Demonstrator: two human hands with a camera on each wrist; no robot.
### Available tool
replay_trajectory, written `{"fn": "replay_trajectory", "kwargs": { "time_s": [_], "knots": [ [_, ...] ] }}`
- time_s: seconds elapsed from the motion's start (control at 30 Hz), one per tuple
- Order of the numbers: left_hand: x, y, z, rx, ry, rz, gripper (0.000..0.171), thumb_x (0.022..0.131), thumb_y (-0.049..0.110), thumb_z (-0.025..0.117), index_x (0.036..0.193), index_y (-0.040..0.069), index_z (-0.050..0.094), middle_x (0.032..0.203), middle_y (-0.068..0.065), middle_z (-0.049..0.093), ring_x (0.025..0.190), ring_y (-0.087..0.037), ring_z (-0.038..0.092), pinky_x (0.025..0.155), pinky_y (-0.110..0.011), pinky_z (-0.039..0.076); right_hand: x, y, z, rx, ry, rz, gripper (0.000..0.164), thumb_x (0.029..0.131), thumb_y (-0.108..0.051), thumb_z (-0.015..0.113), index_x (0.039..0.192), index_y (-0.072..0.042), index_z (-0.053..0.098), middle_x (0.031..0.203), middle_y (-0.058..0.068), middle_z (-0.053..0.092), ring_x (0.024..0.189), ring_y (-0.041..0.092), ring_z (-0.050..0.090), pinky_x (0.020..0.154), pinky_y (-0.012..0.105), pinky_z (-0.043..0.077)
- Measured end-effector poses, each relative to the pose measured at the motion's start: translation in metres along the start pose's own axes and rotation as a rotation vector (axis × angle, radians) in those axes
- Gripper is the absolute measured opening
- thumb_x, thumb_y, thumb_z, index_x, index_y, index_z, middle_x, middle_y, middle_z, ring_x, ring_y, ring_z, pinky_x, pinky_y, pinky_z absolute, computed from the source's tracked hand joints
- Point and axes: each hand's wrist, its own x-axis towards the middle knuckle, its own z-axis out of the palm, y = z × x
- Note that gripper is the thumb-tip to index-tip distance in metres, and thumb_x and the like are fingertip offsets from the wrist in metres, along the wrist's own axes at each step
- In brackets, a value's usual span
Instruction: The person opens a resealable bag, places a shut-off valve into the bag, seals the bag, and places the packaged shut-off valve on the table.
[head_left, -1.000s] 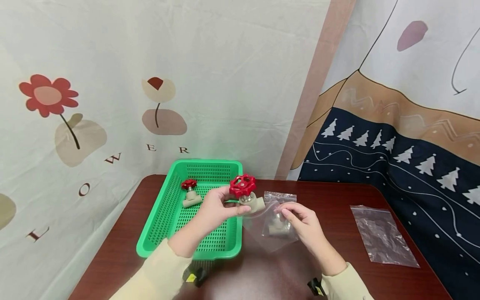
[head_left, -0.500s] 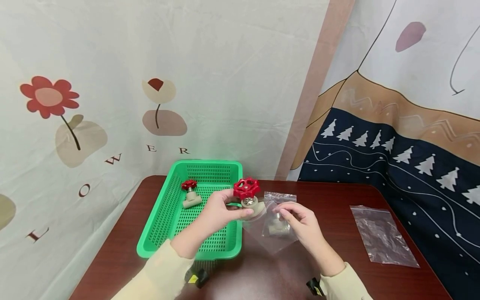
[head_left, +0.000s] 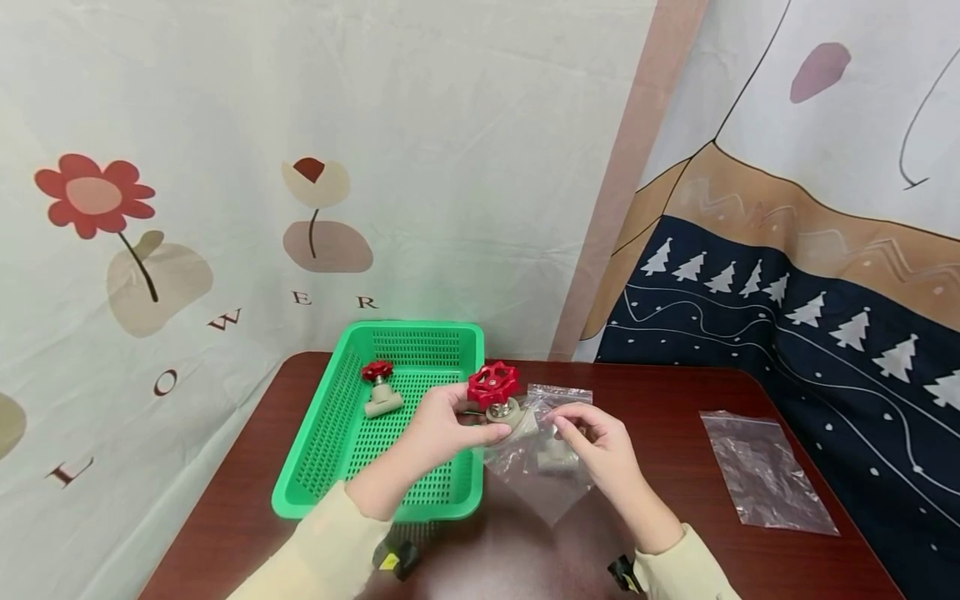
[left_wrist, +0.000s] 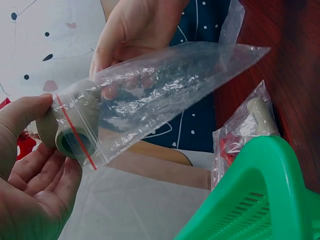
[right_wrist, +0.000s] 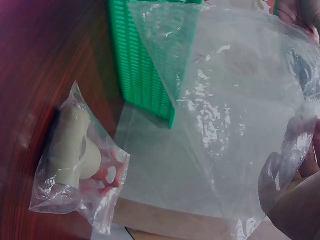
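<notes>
My left hand (head_left: 442,423) grips a beige pipe valve (head_left: 504,412) by its body, its red handwheel facing up. A clear zip bag (left_wrist: 165,90) lies over one end of the valve, its mouth with the red seal line around the beige body in the left wrist view. My right hand (head_left: 603,442) pinches the bag's edge near the mouth. Below, the bag's lower corner hangs free and flat. Behind it on the table lies another valve sealed in a clear bag (right_wrist: 72,145), seen plainly in the right wrist view.
A green perforated basket (head_left: 478,493) stands at the left on the dark red table (head_left: 660,392), with one unbagged red-wheeled valve (head_left: 383,398) inside. A flat clear zip bag (head_left: 765,471) lies near the table's right edge. Printed cloth (head_left: 480,167) hangs behind.
My left hand has moved the valve slightly right and down, and its beige body has gone into the bag's mouth. My right hand stays at the bag's edge.
</notes>
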Motion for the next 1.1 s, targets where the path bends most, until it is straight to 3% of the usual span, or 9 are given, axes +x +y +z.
{"fn": "replay_trajectory", "kwargs": {
  "time_s": [0.17, 0.53, 0.9, 1.1],
  "knots": [
    [-0.001, -0.002, 0.001, -0.008, -0.002, 0.001, 0.048, 0.071, 0.022, 0.083, 0.114, 0.008, 0.066, 0.107, -0.008, 0.069, 0.093, -0.020, 0.068, 0.078, -0.031, 0.057, 0.000, -0.004, 0.001, -0.044, 0.014, 0.000, 0.014, 0.082, 0.009, 0.064, 0.094, 0.003, 0.067, 0.080, 0.013, 0.066, 0.066, 0.007, 0.053, 0.050, 0.026, 0.044],
    [-0.001, -0.003, 0.003, -0.007, -0.031, 0.027, 0.045, 0.073, 0.022, 0.083, 0.113, 0.008, 0.067, 0.106, -0.008, 0.069, 0.092, -0.020, 0.067, 0.078, -0.031, 0.057, 0.008, -0.014, 0.004, -0.134, 0.018, -0.014, 0.015, 0.082, 0.004, 0.067, 0.097, 0.001, 0.069, 0.082, 0.014, 0.068, 0.069, 0.008, 0.053, 0.054, 0.021, 0.045],
    [-0.002, -0.004, 0.011, -0.136, 0.009, -0.025, 0.050, 0.073, 0.013, 0.082, 0.118, 0.003, 0.062, 0.110, -0.014, 0.068, 0.092, -0.022, 0.069, 0.079, -0.033, 0.056, 0.007, -0.004, 0.019, 0.014, 0.198, 0.035, 0.009, 0.082, 0.004, 0.068, 0.091, 0.003, 0.071, 0.089, 0.020, 0.068, 0.083, 0.001, 0.060, 0.070, 0.016, 0.050],
    [-0.002, -0.005, 0.013, -0.132, 0.046, -0.027, 0.062, 0.071, 0.013, 0.083, 0.126, 0.009, 0.056, 0.115, -0.010, 0.066, 0.099, -0.022, 0.066, 0.083, -0.032, 0.055, 0.007, -0.015, 0.024, 0.033, 0.211, 0.036, 0.006, 0.083, 0.007, 0.065, 0.089, 0.009, 0.067, 0.087, 0.017, 0.067, 0.081, 0.000, 0.060, 0.070, 0.016, 0.050]
  ]
}}
